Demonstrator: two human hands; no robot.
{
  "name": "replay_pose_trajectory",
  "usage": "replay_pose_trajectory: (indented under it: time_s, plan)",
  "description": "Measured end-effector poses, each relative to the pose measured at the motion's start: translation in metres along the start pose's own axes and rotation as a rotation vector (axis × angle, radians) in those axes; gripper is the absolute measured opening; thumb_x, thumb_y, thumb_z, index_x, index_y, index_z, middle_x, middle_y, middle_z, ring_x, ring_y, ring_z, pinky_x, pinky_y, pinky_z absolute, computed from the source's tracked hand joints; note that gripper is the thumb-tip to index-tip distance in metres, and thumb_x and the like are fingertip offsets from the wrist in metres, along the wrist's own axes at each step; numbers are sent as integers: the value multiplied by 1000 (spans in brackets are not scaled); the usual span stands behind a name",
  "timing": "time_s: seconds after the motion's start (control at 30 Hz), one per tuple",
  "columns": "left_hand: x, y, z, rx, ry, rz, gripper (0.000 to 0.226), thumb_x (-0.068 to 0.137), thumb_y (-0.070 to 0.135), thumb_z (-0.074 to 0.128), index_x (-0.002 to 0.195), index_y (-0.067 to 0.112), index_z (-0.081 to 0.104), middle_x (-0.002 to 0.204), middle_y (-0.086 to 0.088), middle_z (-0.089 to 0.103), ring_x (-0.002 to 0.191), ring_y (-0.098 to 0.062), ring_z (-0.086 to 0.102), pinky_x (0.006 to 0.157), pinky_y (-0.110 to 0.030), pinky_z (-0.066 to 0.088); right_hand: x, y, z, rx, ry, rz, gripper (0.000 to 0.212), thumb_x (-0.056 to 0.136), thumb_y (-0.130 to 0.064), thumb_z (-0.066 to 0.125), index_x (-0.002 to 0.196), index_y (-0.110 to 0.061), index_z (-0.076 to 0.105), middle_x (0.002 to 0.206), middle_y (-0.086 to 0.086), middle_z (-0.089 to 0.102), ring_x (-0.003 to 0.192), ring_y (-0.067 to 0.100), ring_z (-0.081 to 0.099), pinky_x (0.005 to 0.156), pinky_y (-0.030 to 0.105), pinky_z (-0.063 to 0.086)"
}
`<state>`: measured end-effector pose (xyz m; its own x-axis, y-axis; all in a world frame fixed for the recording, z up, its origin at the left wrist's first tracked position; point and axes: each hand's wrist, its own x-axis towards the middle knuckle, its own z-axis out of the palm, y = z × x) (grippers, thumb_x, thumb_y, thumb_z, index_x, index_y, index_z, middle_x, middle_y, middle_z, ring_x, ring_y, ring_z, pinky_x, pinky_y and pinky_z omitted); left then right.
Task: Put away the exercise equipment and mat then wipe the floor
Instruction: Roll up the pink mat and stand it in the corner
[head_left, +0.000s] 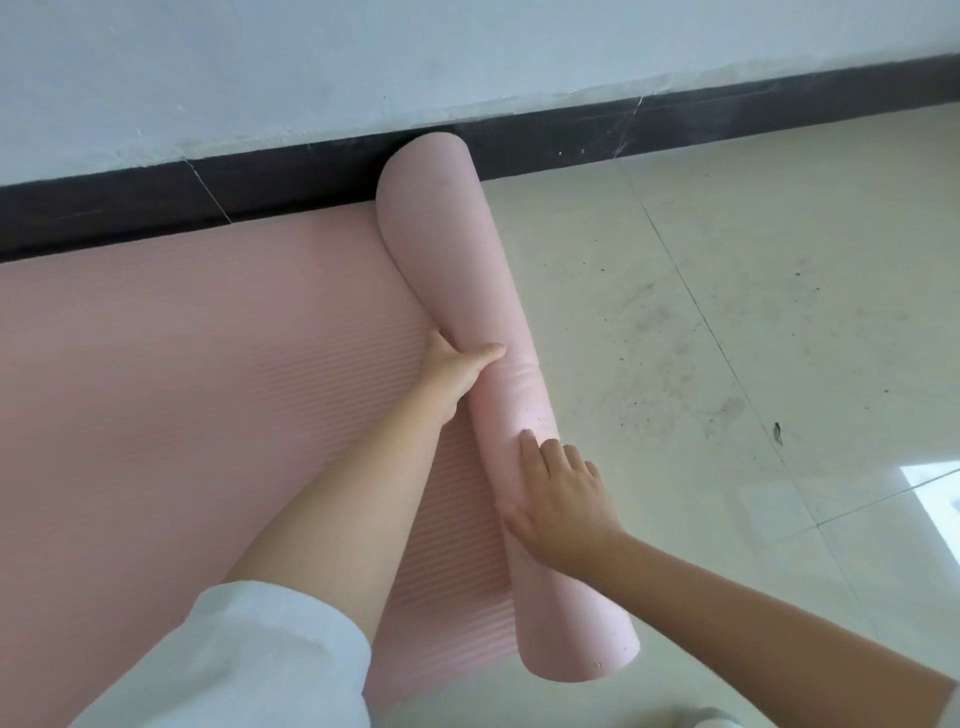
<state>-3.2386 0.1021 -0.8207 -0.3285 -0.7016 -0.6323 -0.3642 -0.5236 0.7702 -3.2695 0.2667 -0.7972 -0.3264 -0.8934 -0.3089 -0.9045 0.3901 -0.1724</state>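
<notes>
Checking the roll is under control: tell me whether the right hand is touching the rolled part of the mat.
Touching. The head view shows the right hand lying flat on the rolled part of the mat, fingers straight against it.

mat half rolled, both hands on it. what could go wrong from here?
1. The roll lies at an angle to the baseboard, its far end close against it; further rolling may telescope or jam there.
2. The left hand and right hand both sit on the near half, so the far end may loosen.
3. The floor beside the roll shows dark specks and smudges; grit could get wound into the mat.
</notes>
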Motion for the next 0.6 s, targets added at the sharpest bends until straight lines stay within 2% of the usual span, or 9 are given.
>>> replay_pose_trajectory:
  time_s: [0.03, 0.07, 0.1, 0.17, 0.23, 0.33, 0.47, 0.6]
  plan:
    - [2, -1, 1, -6, -1, 2, 68, 82, 15, 68, 138, 8, 30, 137, -6, 48, 122, -22, 50, 92, -27, 42, 2, 7, -3, 93, -41, -2, 72, 79, -50, 44, 134, -3, 45, 109, 9, 58, 97, 27, 60, 79, 35, 50]
    - [3, -3, 0, -7, -3, 4, 67, 82, 14, 67, 138, 9, 30, 137, -5, 48, 120, -21, 51, 91, -27, 42, 4, 15, -4, 262, -115, 20, 66, 85, -47, 39, 139, -9, 38, 116, 8, 52, 105, 25, 53, 87, 33, 45]
    - [5, -5, -1, -4, -3, 4, 66, 83, 14, 66, 138, 9, 31, 137, -4, 49, 115, -20, 52, 91, -27, 43, 7, 21, -6, 447, -150, 70, 62, 86, -44, 44, 139, -12, 39, 112, 5, 50, 102, 22, 51, 86, 28, 43]
    - [7, -10, -4, -5, 6, 3, 64, 83, 13, 65, 138, 10, 32, 134, -4, 50, 106, -17, 52, 91, -28, 43, 13, 32, -8, 657, -97, 212, 56, 85, -31, 62, 135, -13, 44, 105, -1, 46, 91, 15, 50, 81, 22, 41]
    - [9, -14, -9, -27, 17, -9, 63, 83, 11, 65, 137, 11, 34, 133, -5, 52, 108, -19, 55, 94, -32, 46, 20, 38, -9, 755, -168, 324, 74, 78, -32, 71, 140, -17, 34, 117, -1, 44, 103, 15, 50, 84, 23, 39]
    - [10, -22, -20, -64, 16, -41, 62, 82, 10, 66, 136, 10, 36, 135, -8, 52, 115, -24, 56, 103, -40, 46, 32, 36, -4, 765, -314, 354, 96, 73, -39, 75, 147, -18, 18, 138, 5, 41, 125, 21, 45, 97, 31, 41]
    - [6, -31, -38, 6, 39, -67, 62, 82, 16, 69, 134, 8, 37, 134, -8, 52, 106, -19, 55, 98, -34, 45, 39, 17, 3, 679, -386, 391, 101, 69, -43, 77, 145, -15, 16, 137, 8, 42, 124, 25, 46, 98, 35, 43]
    - [-2, -31, -58, 300, 216, -65, 74, 77, 30, 74, 137, 8, 37, 134, -9, 54, 121, -25, 53, 101, -34, 41, 40, -10, 4, 460, -366, 429, 102, 64, -52, 76, 140, -14, 19, 133, 9, 39, 127, 28, 39, 100, 38, 40]
